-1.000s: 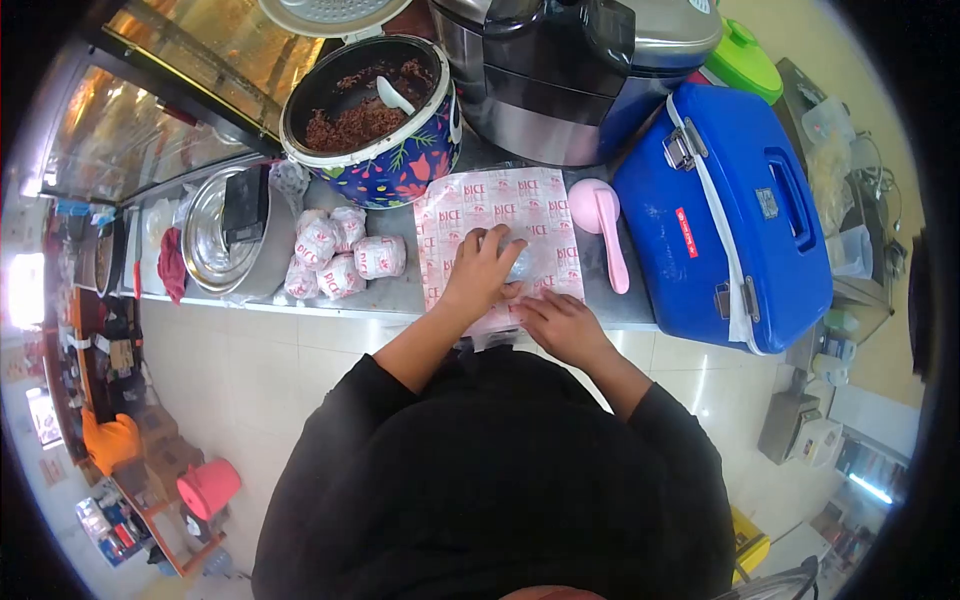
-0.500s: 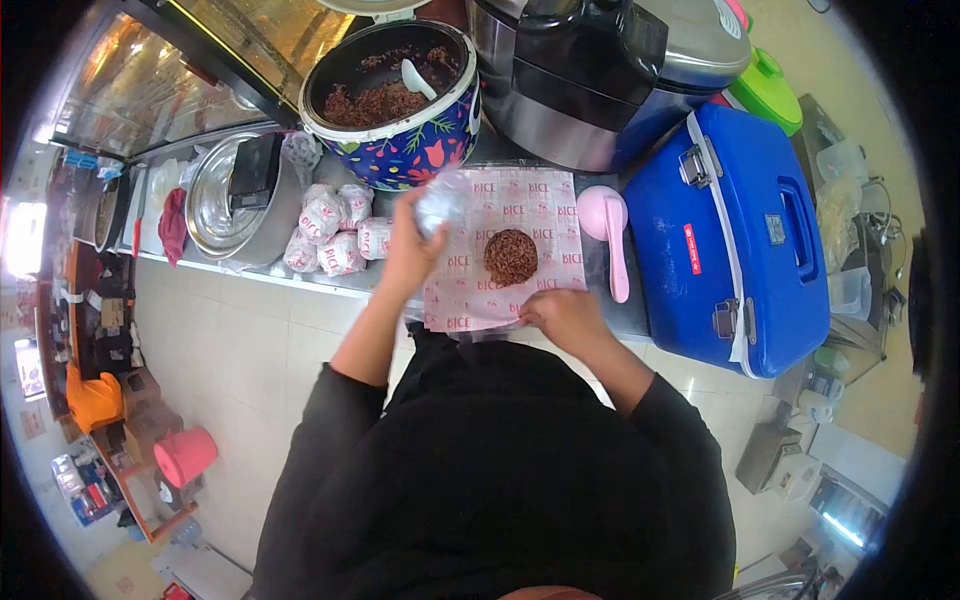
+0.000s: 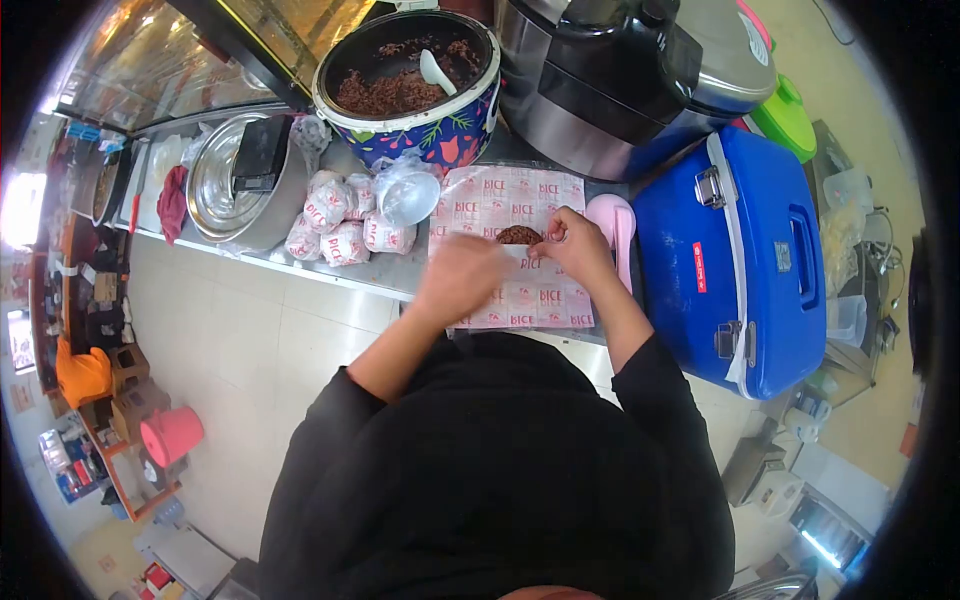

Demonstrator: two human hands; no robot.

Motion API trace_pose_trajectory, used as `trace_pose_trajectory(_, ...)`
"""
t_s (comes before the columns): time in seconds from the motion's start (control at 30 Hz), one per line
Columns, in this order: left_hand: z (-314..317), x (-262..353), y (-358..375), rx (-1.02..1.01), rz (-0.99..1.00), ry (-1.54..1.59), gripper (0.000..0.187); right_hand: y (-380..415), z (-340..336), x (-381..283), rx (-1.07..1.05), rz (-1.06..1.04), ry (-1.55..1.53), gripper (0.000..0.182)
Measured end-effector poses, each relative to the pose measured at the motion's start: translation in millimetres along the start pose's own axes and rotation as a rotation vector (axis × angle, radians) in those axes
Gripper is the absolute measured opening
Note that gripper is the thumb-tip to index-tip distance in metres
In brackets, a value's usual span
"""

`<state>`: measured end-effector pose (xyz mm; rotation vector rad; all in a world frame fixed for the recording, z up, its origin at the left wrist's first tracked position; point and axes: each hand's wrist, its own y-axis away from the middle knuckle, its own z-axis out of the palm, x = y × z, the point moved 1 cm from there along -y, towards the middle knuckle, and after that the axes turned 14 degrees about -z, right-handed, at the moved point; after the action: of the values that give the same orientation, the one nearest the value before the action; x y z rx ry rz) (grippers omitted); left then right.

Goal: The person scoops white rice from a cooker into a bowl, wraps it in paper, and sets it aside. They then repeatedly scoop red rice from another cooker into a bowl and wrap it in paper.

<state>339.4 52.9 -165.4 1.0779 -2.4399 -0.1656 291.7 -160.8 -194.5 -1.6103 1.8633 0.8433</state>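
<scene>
A rounded mound of brown rice [image 3: 519, 235] lies on a sheet of white wrapping paper [image 3: 510, 200] printed in red. The paper's near edge is folded up over part of the mound. My right hand [image 3: 580, 247] pinches that raised edge at the mound's right side. Smeared by motion, my left hand [image 3: 462, 280] is over the paper just left of the fold, its fingers unclear. A clear bowl-shaped cup [image 3: 409, 196] with plastic film stands left of the paper, beside several paper-wrapped bundles [image 3: 345, 243]. A pink scoop [image 3: 612, 217] rests to the right, partly behind my right hand.
Behind the paper stands a flower-patterned rice pot [image 3: 430, 130] holding brown rice and a white spoon [image 3: 436, 72]. A large steel-and-black cooker [image 3: 590, 110] is beside it. A blue cooler box [image 3: 735, 260] borders the right, and metal bowls [image 3: 225, 190] sit at the left.
My left hand has put the cup down beside the bundles and come back to the paper. My right hand has lifted the paper's near edge up over the rice.
</scene>
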Motion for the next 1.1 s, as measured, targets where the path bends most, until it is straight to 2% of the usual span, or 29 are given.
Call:
trace_pose_trajectory(0.07,43,10,3,0.563,0.549,-0.029,0.036,-10,-7,10,-0.098,-0.048,0.055,0.041)
trace_pose_trajectory(0.17,62,2,-13,0.588,0.519,-0.057,0.038,-32,1,56,-0.045,-0.122,-0.115,0.026)
trace_pose_trajectory(0.27,58,1,-15,0.572,0.493,-0.058,0.041,-50,-4,73,0.096,-0.304,0.234,0.019)
trace_pose_trajectory(0.3,57,1,-16,0.582,0.494,-0.053,0.042,-46,1,69,0.253,-0.361,0.275,0.014)
trace_pose_trajectory(0.4,56,2,-20,0.604,0.495,-0.030,0.045,-46,13,59,0.268,-0.234,0.657,0.017)
trace_pose_trajectory(0.47,56,-1,-24,0.604,0.486,-0.007,0.047,-47,16,57,0.223,-0.228,0.715,0.016)
trace_pose_trajectory(0.57,59,-7,-37,0.560,0.459,0.096,0.043,-50,15,62,0.190,-0.267,0.659,0.018)
trace_pose_trajectory(0.67,52,-2,-47,0.385,0.234,0.291,0.047,-50,8,56,0.242,-0.312,0.596,0.020)
trace_pose_trajectory(0.77,47,-8,-54,0.493,0.065,0.392,0.068,-50,15,56,0.287,-0.310,0.691,0.019)
trace_pose_trajectory(0.87,78,-32,-66,0.392,-0.196,0.332,0.095,-54,20,65,0.280,-0.280,0.704,0.020)
trace_pose_trajectory(0.9,75,-35,-66,0.277,-0.195,0.397,0.101,-54,18,64,0.278,-0.292,0.669,0.021)
trace_pose_trajectory(1.03,72,-32,-65,0.243,-0.214,0.387,0.101,-57,17,67,0.291,-0.313,0.567,0.022)
trace_pose_trajectory(1.1,74,-35,-67,0.246,-0.212,0.388,0.101,-54,22,62,0.359,-0.256,0.703,0.018)
